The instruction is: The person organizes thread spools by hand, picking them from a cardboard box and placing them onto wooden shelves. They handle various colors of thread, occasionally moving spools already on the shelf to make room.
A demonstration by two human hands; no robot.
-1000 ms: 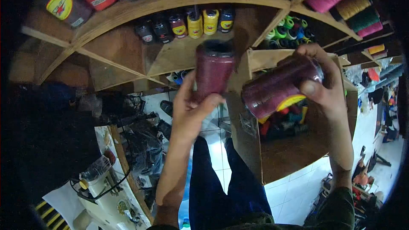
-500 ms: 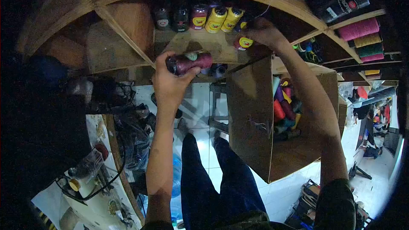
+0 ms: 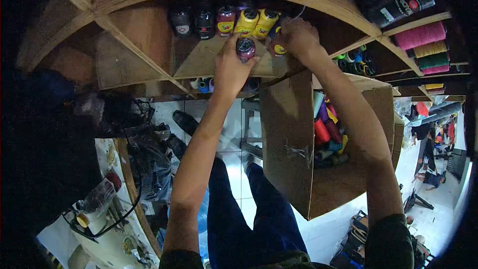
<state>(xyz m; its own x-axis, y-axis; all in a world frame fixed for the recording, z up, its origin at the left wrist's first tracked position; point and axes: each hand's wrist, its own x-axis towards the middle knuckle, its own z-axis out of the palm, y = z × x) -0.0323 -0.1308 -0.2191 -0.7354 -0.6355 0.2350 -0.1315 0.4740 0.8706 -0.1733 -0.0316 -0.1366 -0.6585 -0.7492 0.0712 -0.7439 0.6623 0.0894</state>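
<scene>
My left hand (image 3: 231, 72) is closed around a maroon spool of thread (image 3: 245, 51), its dark top end turned toward me, just in front of the shelf row. Inside the same compartment, my right hand (image 3: 300, 39) grips a dark spool with a yellow label (image 3: 279, 48); its fingertips are partly hidden. Behind the hands stands a row of spools: two yellow ones (image 3: 266, 24), a maroon one with a yellow label (image 3: 225, 21) and darker ones (image 3: 204, 24) to the left.
An open cardboard box (image 3: 288, 149) holding several coloured spools (image 3: 322, 130) stands below my right arm. Wooden dividers (image 3: 137, 52) split the shelf, with pink, tan and green spools (image 3: 422, 36) at right. A cluttered machine table (image 3: 112, 204) is at lower left.
My left hand has moved right and up toward the row, turning the maroon spool from lying sideways to end-on. My right hand has shifted slightly left with its spool.
</scene>
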